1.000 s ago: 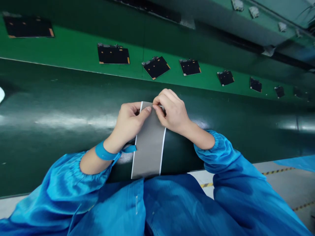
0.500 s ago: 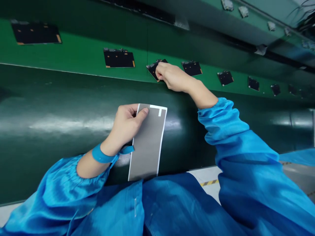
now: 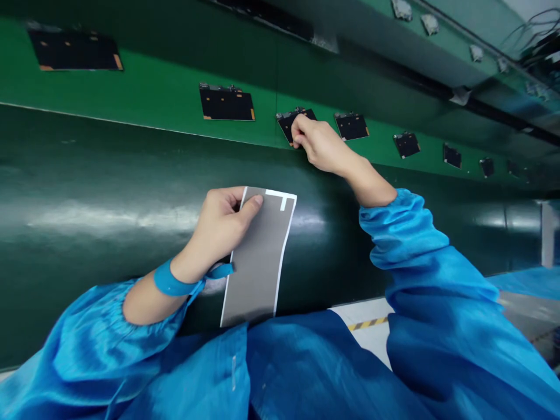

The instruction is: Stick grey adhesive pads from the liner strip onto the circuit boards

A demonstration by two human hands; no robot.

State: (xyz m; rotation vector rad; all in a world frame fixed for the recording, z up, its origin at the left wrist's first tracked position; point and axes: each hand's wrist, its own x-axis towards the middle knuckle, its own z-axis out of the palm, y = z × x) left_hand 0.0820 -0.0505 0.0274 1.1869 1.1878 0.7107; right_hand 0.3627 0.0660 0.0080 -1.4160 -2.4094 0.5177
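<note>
In my left hand [image 3: 223,224] is a long grey sheet [image 3: 258,256] with white edges, pinched near its top with the thumb on its face. White strips show along its top right corner, and the lower end reaches down to my lap. My right hand [image 3: 321,143] is closed, its curled fingertips touching or just over a thin black panel [image 3: 291,121] on the green belt. That panel lies turned at an angle; small parts line its top edge. What the right fingertips pinch, if anything, is hidden.
More black panels with orange tabs lie along the belt, one [image 3: 227,105] to the left and another [image 3: 351,126] just right of my hand. A dark green ledge [image 3: 109,175] runs in front. Small whitish lumps [image 3: 402,10] sit on an upper rail.
My right hand and the panel under it have shifted a little right in view, as have the nearby panels and the belt seam. My left hand keeps the sheet, whose lower end swings slightly left.
</note>
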